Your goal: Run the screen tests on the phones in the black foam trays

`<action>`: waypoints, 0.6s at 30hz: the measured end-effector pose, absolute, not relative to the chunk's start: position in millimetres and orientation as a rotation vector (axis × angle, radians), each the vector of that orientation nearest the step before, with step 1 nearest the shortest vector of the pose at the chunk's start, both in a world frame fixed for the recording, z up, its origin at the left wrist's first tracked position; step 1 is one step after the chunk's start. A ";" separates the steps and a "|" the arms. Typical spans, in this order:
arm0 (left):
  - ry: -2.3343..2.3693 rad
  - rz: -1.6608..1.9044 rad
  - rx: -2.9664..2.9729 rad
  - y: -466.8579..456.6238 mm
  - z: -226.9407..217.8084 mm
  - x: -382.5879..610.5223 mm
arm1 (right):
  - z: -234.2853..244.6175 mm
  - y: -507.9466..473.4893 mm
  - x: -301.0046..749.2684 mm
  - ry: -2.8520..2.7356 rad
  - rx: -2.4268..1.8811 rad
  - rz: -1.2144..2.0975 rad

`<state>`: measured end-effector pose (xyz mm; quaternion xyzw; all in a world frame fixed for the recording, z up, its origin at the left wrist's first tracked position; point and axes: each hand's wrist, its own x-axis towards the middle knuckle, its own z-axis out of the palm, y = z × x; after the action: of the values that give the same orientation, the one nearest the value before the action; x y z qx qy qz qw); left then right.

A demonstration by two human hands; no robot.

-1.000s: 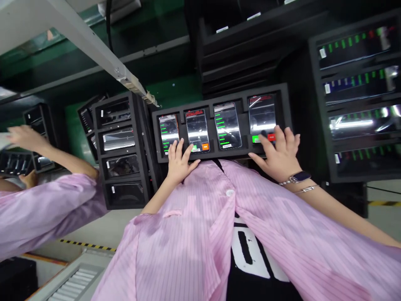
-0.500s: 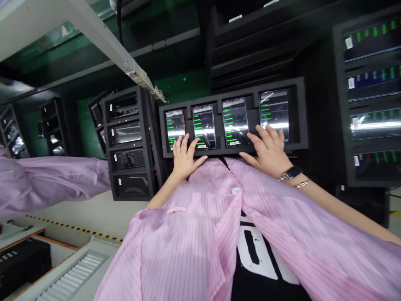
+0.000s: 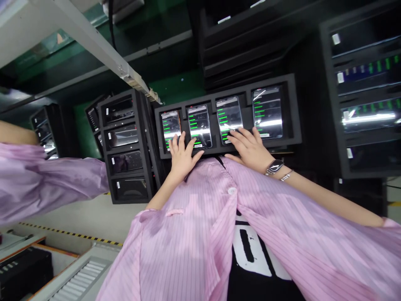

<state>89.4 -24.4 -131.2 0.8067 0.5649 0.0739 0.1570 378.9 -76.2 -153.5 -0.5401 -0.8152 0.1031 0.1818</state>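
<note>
A black foam tray (image 3: 291, 113) lies before me with a row of smartphones in its slots, their dark screens lit with green lines of text. My left hand (image 3: 183, 156) rests with spread fingers over the lower end of the leftmost phone (image 3: 171, 121), its index finger reaching towards the second phone (image 3: 199, 123). Over the lower part of the third phone (image 3: 229, 113) lies my right hand (image 3: 252, 150), fingers stretched out and apart. The rightmost phone (image 3: 267, 110) is just beyond that hand's index finger. Neither hand grips anything.
Left of my tray stands a stack of black trays (image 3: 105, 125) holding phones. Another phone tray (image 3: 340, 125) is at the right. A pale metal bar (image 3: 103, 52) slants down from the upper left. A co-worker's pink sleeve (image 3: 72, 179) reaches in from the left.
My right hand has moved left, from the rightmost phone to the third phone. My left hand stays around the leftmost phone. The view has shifted slightly, and a co-worker's forearm now shows at left.
</note>
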 end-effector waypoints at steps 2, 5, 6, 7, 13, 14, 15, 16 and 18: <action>1.625 0.268 2.290 -23.1 -129.6 85.0 | -152.9 -73.9 376.6 -2.323 -1.547 0.327; 1.679 0.415 2.259 -21.1 -127.4 67.2 | -149.6 -74.4 379.7 -2.324 -1.602 0.387; 1.706 0.463 2.246 -20.6 -127.2 58.7 | -147.9 -76.2 383.6 -2.312 -1.627 0.398; 1.734 0.503 2.228 -20.5 -127.2 49.6 | -146.1 -78.7 388.9 -2.292 -1.657 0.401; 1.852 0.561 2.072 -27.2 -132.6 9.6 | -138.9 -100.6 429.6 -2.097 -1.906 0.352; 1.845 0.546 2.058 -28.7 -133.7 7.6 | -138.1 -103.4 433.5 -2.074 -1.937 0.356; 1.832 0.530 2.051 -29.9 -134.4 6.7 | -137.3 -105.4 436.1 -2.061 -1.958 0.361; 1.819 0.516 2.047 -30.7 -134.8 6.6 | -136.7 -106.4 437.5 -2.055 -1.969 0.367; 1.815 0.493 2.040 -31.4 -134.3 8.0 | -136.6 -105.5 438.1 -2.044 -1.969 0.362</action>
<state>8.0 -31.4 -134.3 0.7230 0.6430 0.1746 0.1824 438.1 -105.5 -136.6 -0.6815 -0.7073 0.1254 0.1398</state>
